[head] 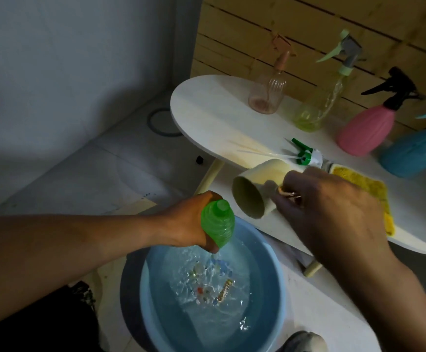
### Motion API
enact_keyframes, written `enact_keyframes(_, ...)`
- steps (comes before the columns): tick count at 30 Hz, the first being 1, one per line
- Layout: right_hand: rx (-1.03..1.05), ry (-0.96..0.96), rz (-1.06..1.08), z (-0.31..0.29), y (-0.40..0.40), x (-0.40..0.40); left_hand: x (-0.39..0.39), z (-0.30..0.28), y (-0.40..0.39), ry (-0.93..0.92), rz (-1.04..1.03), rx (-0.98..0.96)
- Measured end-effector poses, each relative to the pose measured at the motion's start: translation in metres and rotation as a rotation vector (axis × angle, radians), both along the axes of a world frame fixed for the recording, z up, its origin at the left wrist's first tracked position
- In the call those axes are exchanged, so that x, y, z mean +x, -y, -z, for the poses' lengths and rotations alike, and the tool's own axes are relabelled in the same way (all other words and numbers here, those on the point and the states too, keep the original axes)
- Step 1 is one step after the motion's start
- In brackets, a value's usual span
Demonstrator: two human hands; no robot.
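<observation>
My left hand (186, 222) grips a green ribbed plastic bottle (218, 223) with its cap off, held above the far rim of a blue basin (279, 288) of rippling water. Water runs off the bottle's underside into the basin. My right hand (328, 214) holds a cream mug (255, 189) by its handle, tipped on its side with its mouth facing the bottle. The bottle's green and white spray head (306, 156) lies on the white table (207, 110) just behind the mug.
Standing along the table's back are a clear pink spray bottle (268, 92), a clear yellow-green one (316, 110), a solid pink one (367, 128) and a blue one (415, 151). A yellow cloth (369, 189) lies near my right hand. A wooden slat wall stands behind.
</observation>
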State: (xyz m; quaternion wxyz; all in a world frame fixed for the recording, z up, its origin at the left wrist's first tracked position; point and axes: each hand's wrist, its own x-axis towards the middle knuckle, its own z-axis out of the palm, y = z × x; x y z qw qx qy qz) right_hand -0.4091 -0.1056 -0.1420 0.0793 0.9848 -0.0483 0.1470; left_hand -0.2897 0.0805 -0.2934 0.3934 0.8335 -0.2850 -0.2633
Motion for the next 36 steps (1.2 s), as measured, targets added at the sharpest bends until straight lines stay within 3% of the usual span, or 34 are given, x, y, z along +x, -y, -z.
enact_keyframes(4,0.315,0.025,0.086,-0.02,0.017,0.004,-0.002,-0.013,0.006,-0.039,-0.006,-0.081)
enact_keyframes(11,1.141,0.207,0.15,-0.023,0.044,0.032,-0.008,-0.031,0.012,-0.066,-0.008,-0.202)
enact_keyframes(16,1.53,0.147,0.143,-0.014,0.044,0.079,-0.007,-0.047,0.016,-0.055,0.006,-0.208)
enact_keyframes(23,1.626,0.053,0.089,0.005,0.024,0.155,0.011,-0.071,0.009,-0.002,-0.047,-0.25)
enact_keyframes(36,1.579,-0.09,0.098,0.028,-0.018,0.222,0.039,-0.08,-0.008,0.037,-0.112,-0.246)
